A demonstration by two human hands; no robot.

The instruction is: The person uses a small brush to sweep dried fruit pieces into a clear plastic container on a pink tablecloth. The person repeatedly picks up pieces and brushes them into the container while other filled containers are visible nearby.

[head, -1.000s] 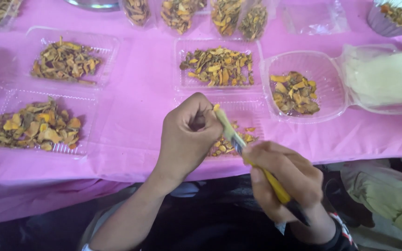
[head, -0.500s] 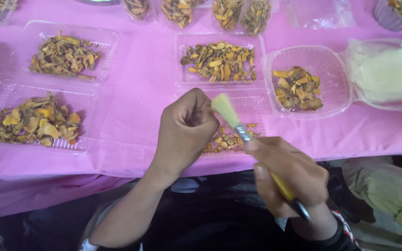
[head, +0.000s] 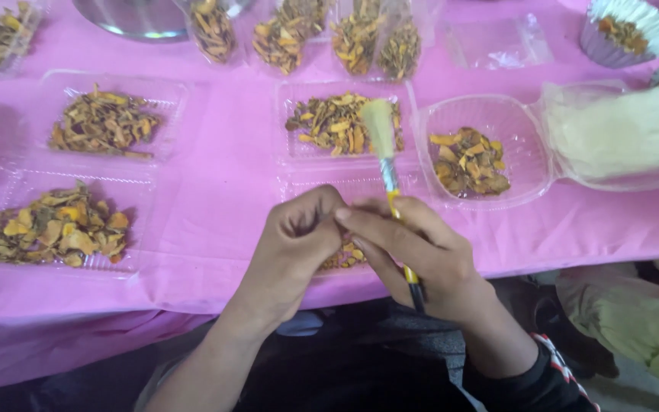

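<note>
Brush [head: 385, 152] looks light and stiff-handled with soft bristles, right hand [head: 421, 259] fingers pinching its yellow handle mid-shaft, left hand [head: 295, 244] curled closed on something unseen.

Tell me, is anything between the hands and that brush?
No. The right hand holds the brush directly, its bristles up over a tray. The left hand is closed, touching the right's fingertips.

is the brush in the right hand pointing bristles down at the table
No, the brush in the right hand points away from the person, its pale bristles raised over a clear tray of dried pieces.
</note>
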